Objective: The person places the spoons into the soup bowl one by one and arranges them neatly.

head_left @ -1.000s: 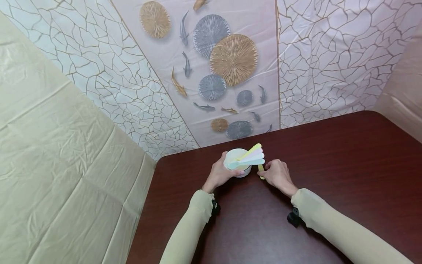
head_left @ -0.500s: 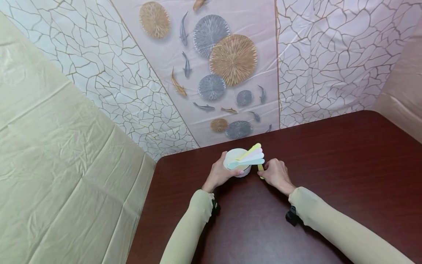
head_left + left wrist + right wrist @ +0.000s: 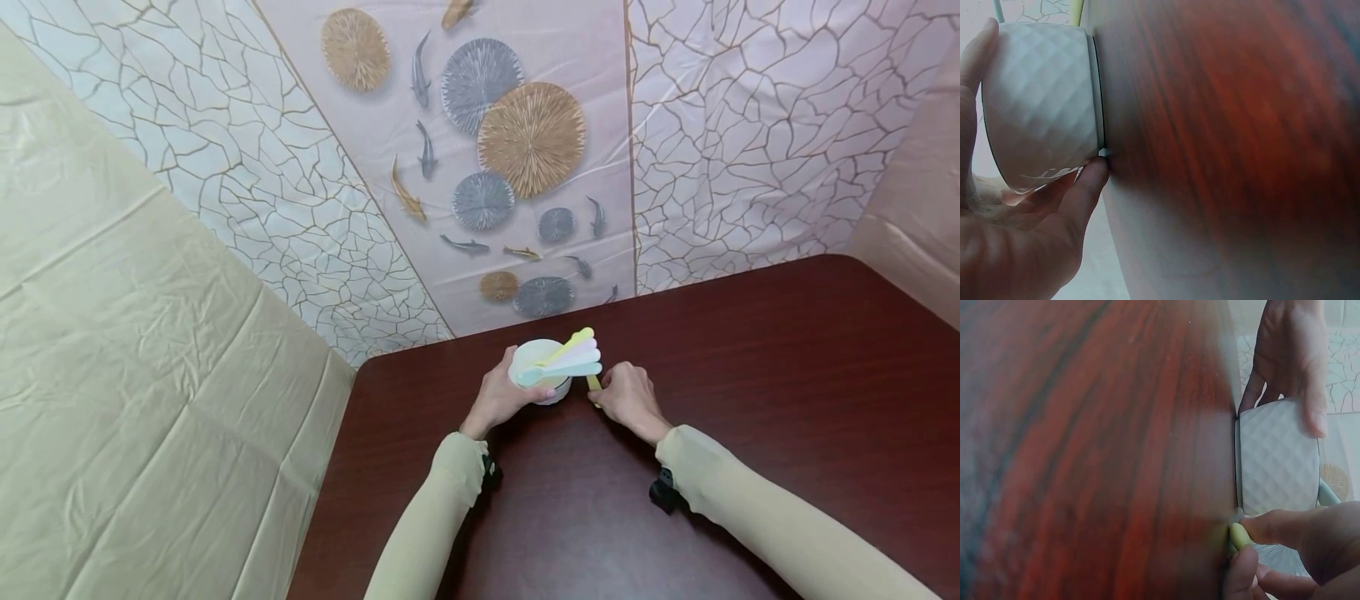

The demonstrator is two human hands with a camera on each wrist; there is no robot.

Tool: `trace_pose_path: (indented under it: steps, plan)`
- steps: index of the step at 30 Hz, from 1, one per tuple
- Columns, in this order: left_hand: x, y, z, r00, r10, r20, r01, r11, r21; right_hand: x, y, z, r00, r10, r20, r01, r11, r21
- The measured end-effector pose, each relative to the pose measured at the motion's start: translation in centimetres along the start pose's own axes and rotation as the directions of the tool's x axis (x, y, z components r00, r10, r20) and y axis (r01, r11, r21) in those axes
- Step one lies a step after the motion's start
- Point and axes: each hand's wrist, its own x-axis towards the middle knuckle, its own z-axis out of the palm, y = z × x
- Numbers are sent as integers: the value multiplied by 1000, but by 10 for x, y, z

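A white bowl (image 3: 531,354) with a diamond-textured wall stands upright on the table. My left hand (image 3: 501,393) grips it from the left, thumb at the near rim and fingers around the side. Several spoons lean in it with handles fanned to the right: a teal spoon (image 3: 577,368), a yellow spoon (image 3: 573,342) and pale ones between. Just right of the bowl, my right hand (image 3: 630,396) pinches another yellow spoon (image 3: 1239,536) between thumb and fingers, low at the tabletop. Its handle shows in the head view; I cannot see its bowl end.
The dark red-brown table (image 3: 750,375) extends to the right and toward me. Behind it hangs a patterned cloth (image 3: 532,142) with fish and round motifs. A beige cloth (image 3: 150,375) hangs along the left side.
The right forearm and hand have shifted very slightly left. The left hand, bowl and fanned spoons look unmoved.
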Motion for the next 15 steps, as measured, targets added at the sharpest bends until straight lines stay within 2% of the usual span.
trace_pose_path:
  steps: [6, 15]
  plan:
    - [1, -2, 0, 1000, 9, 2, -9, 1000, -4, -9, -11, -7, 1000, -4, -25, 4, 1000, -12]
    - [2, -2, 0, 1000, 11, 1, -11, 1000, 1, -37, -49, -34, 1000, 12, -5, -12, 1000, 19]
